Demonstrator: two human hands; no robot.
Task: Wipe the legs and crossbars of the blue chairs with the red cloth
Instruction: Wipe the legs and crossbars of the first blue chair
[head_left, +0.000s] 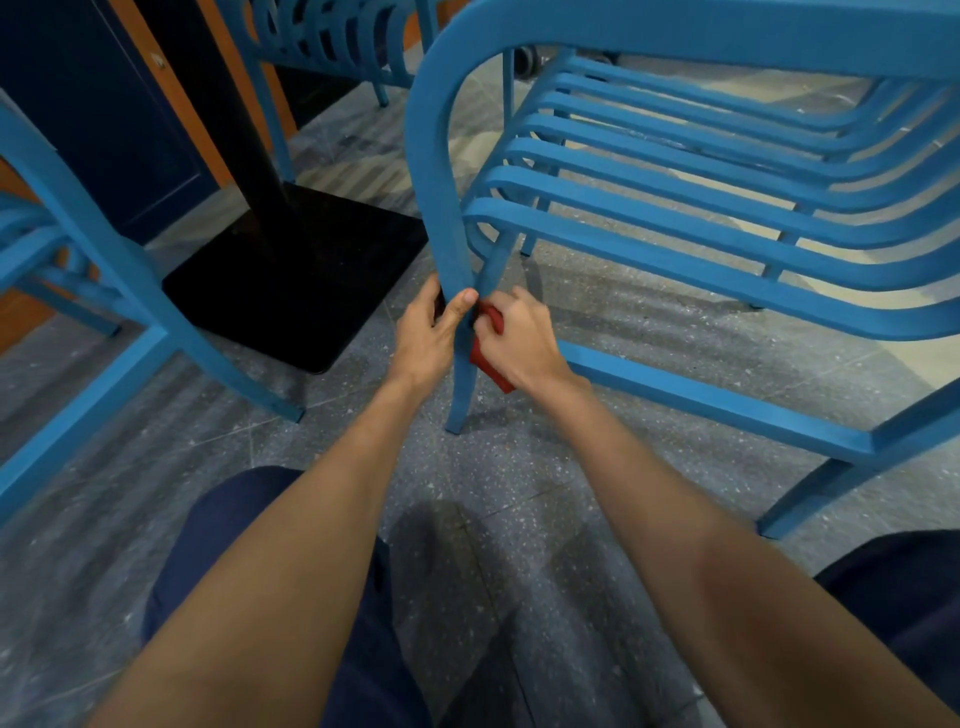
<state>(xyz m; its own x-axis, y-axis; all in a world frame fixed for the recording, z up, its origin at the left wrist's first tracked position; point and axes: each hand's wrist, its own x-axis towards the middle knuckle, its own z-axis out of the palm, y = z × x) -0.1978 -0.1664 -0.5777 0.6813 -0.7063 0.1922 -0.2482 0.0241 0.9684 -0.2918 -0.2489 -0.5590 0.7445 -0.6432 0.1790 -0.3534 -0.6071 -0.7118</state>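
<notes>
- Your left hand (431, 335) grips the front leg (461, 400) of the blue chair (675, 228), thumb laid across its face
- Your right hand (522, 345) clutches the red cloth (491, 370), held against the leg's right side, just beside your left hand
- The leg's foot stands on the speckled floor (493, 519)

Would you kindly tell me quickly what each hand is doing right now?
Left hand: grips the chair leg.
Right hand: holds the red cloth by that leg.
</notes>
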